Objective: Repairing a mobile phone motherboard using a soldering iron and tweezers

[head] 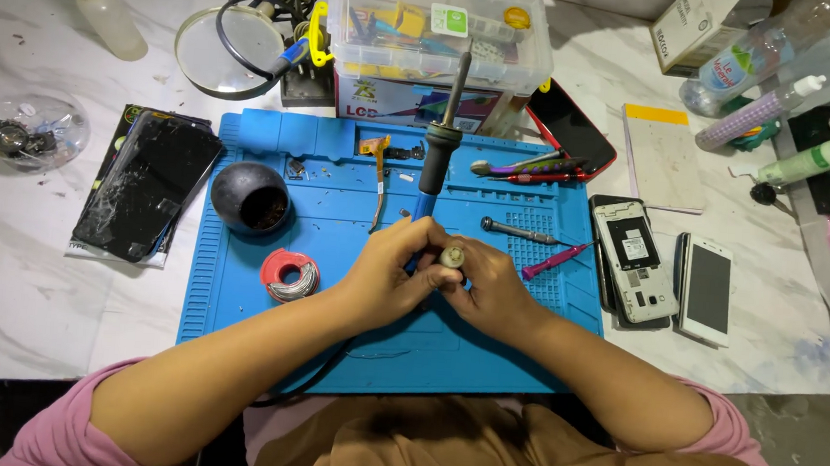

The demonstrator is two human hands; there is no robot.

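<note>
While both hands are brought together over the middle of the blue repair mat (pixel 236 289), a soldering iron (pixel 437 152) is gripped at its blue handle by the closed fingers of the left hand (pixel 388 275), its tip pointing away toward a clear plastic parts box (pixel 439 25). A small round metal part (pixel 451 257) is pinched by the right hand (pixel 489 287), touching the left fingers just beside the handle. A solder spool (pixel 289 275) lies just left of the left hand, and a screwdriver (pixel 517 232) lies beyond the right.

Cracked black screen (pixel 146 185) left of mat, white phone (pixel 707 288) right, cardboard box (pixel 694 27) top-right.
</note>
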